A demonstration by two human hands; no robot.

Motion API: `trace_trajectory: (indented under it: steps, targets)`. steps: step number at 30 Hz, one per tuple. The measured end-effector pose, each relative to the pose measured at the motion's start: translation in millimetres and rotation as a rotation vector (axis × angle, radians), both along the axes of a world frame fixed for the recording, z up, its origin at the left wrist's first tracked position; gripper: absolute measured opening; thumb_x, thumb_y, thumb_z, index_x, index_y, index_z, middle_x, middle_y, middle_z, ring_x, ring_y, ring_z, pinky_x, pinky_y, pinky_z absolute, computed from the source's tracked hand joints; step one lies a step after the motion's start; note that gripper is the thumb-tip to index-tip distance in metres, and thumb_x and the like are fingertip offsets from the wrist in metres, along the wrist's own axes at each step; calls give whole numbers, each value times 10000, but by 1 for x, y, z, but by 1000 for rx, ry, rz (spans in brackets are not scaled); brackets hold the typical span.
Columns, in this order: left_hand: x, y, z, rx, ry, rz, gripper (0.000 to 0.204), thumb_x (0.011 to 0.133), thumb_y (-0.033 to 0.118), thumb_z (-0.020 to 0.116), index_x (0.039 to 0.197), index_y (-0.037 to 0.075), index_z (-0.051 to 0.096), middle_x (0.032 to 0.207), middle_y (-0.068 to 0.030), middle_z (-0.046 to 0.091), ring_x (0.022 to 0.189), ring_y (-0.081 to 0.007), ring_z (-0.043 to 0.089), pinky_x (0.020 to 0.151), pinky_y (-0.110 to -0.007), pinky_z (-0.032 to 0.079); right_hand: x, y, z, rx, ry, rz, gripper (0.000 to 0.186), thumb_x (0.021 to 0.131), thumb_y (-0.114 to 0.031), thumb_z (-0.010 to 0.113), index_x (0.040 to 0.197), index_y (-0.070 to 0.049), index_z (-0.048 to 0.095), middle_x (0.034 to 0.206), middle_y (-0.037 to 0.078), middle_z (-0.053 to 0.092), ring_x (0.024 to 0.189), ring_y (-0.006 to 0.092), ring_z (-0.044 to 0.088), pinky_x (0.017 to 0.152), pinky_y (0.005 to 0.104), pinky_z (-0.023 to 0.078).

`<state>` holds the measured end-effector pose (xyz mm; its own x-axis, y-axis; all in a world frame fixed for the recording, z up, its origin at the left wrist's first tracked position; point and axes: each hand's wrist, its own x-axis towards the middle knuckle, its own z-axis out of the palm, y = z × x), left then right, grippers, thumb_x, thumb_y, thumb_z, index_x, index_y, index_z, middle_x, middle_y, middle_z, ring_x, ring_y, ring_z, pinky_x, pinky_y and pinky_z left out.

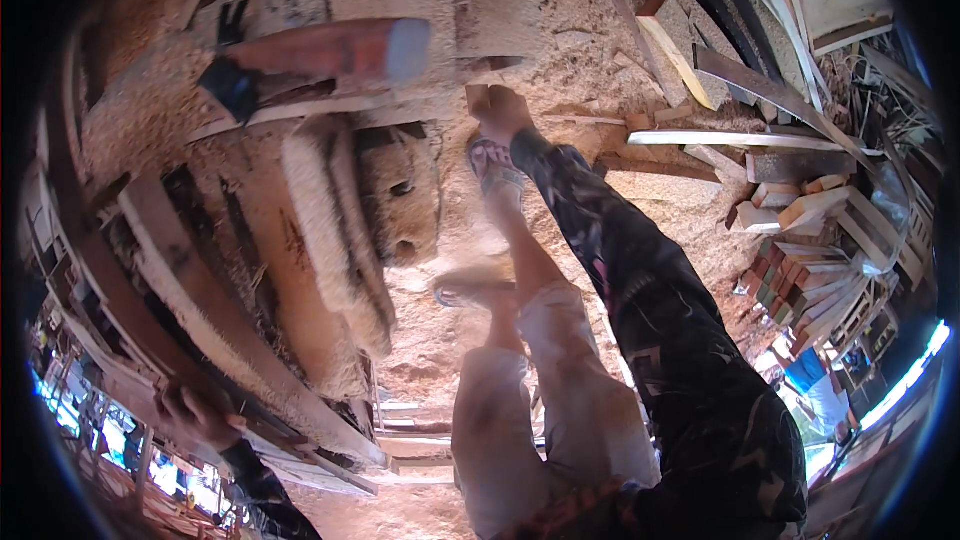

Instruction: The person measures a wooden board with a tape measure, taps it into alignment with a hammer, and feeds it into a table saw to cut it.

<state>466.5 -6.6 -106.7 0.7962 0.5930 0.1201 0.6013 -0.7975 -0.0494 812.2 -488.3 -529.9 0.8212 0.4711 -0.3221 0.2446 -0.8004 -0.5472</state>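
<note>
Perhaps risking slipping on loose sawdust (415, 375), gripping small block (477, 97) with right hand (506, 112), leaving unclear left hand (198, 418).

A sawdust-covered workspace with timber heaped along the right, as I see it from my end.
Reddish-tan, uneven sawdust floor (415, 375) spreads across the middle of my view, sunlit and palest near the centre. At upper right I make out dark curved timbers (730, 10); below them, a pale narrow plank (740, 140) lies crosswise. Farther down, a stack of cut lumber (800, 285) shows its reddish ends toward me, near crumpled clear plastic (885, 265). Bright light breaks in at both lower sides, strongest through the slanting opening (905, 380) at right.
</note>
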Motion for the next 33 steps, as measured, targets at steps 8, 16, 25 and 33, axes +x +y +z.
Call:
trace_trajectory:
  steps: [8,16,25,33]
  targets:
    - [24,-16,-90,-24,-418,-243,329,925,130,585,1246,93,643,1314,-119,568,1166,-296,540,976,-389,459,128,-106,-35,481,511,-237,230,980,-133,570,1176,-21,614,979,45,675,834,155,627,699,282,544]
    - [35,-22,57,-218,-505,278,210,845,24,566,1052,-4,572,1081,-204,536,1039,-409,534,933,-479,434,-15,68,127,673,754,-491,350,941,-171,678,1237,6,615,1073,78,707,769,188,699,661,316,599]
    - [-48,245,40,247,-146,1065,267,937,143,538,1149,-8,595,1162,-204,572,1111,-420,532,980,-497,423,50,-62,289,-863,652,797,337,910,-370,695,1029,-55,697,837,92,696,728,250,686,700,400,557]
    - [-39,245,-3,114,-456,1035,253,945,107,539,1161,-19,578,1259,-248,529,1214,-442,460,1030,-524,384,-18,639,585,182,-212,1404,61,870,-68,698,856,-33,651,779,135,580,788,356,577,741,452,459]
